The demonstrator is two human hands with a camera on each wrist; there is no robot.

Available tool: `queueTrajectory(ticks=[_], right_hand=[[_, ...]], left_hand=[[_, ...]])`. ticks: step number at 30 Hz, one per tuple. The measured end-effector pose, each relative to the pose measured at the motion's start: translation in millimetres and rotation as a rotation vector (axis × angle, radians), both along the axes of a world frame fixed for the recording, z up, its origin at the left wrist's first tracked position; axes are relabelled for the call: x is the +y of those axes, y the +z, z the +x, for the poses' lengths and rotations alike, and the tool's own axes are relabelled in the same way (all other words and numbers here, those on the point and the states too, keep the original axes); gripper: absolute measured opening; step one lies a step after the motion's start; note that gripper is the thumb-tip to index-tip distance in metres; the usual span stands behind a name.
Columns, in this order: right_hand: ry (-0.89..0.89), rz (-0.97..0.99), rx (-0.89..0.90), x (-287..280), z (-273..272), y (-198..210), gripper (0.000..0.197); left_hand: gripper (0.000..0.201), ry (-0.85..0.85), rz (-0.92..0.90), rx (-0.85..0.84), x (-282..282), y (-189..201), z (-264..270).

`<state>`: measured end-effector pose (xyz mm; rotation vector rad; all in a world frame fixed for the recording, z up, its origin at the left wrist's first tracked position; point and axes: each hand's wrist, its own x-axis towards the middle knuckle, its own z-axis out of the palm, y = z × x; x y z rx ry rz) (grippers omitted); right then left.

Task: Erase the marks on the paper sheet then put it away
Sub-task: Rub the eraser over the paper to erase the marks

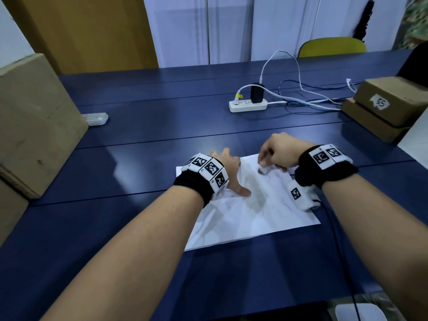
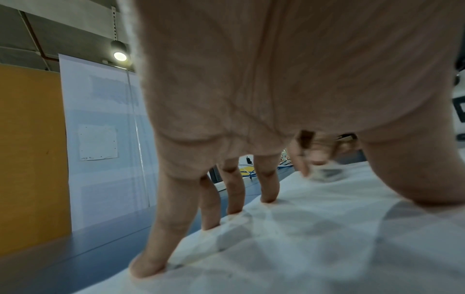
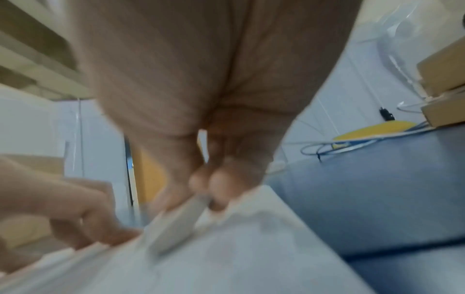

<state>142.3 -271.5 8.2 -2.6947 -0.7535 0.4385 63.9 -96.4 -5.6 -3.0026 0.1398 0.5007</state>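
While the left hand (image 1: 228, 169) presses its spread, straight fingers (image 2: 161, 234) flat on the sheet (image 1: 245, 218), the right hand (image 1: 280, 151) pinches a white eraser (image 1: 263, 170) with curled fingers and holds its lower end against the paper. The sheet lies on the blue table (image 1: 139, 135), at centre of the head view, with faint marks near the eraser (blurred in the right wrist view). A power strip (image 1: 247, 105) with cables sits above the sheet, well apart. Cardboard boxes (image 1: 389, 105) stand at the right edge, and a large box (image 1: 32, 126) fills the left edge.
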Motion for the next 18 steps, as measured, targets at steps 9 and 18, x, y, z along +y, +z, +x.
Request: queueTrajectory(ticks=[9,18], right_hand=[[0.068,-0.122,0.098,-1.5,-11.0,5.8,0.012],[0.071,-0.161,0.083,0.0,-16.6,9.3,0.015]], left_hand=[[0.098,0.015,0.003,0.01,-0.5,-1.4,1.0],[0.099,0.013,-0.001,0.012,1.0,-3.5,3.4]])
